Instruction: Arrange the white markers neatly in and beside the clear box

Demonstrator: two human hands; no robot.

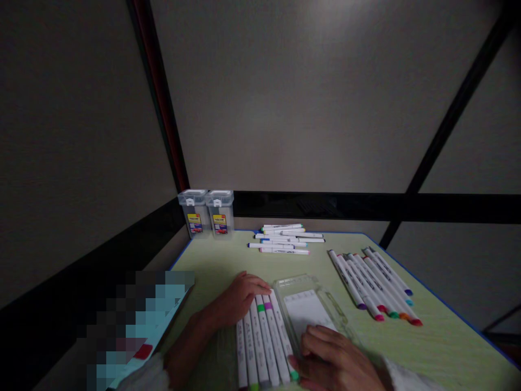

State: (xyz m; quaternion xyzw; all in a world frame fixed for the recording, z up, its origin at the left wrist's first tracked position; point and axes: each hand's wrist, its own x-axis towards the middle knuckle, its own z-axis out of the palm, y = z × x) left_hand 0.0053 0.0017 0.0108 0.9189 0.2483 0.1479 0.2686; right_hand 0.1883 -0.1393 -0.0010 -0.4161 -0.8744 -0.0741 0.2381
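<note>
A row of several white markers [260, 339] lies side by side in front of me, in a clear plastic case [303, 279] whose other half lies unfolded on the right with a white card [307, 309] in it. My left hand [242, 296] is at the far ends of the row, its fingers stretched over the marker tops. Over the near part of the case, my right hand [334, 355] has curled fingers, with a fingertip against the rightmost marker [283, 331] near its green end. The right palm's underside is hidden.
Loose white markers [285, 239] lie crosswise at the table's back. Another group of markers [372, 282] with coloured ends lies on the right. Two clear lidded boxes [220, 214] stand at the back left corner. Panels enclose the pale green table [439, 347]. A pixelated patch covers the lower left.
</note>
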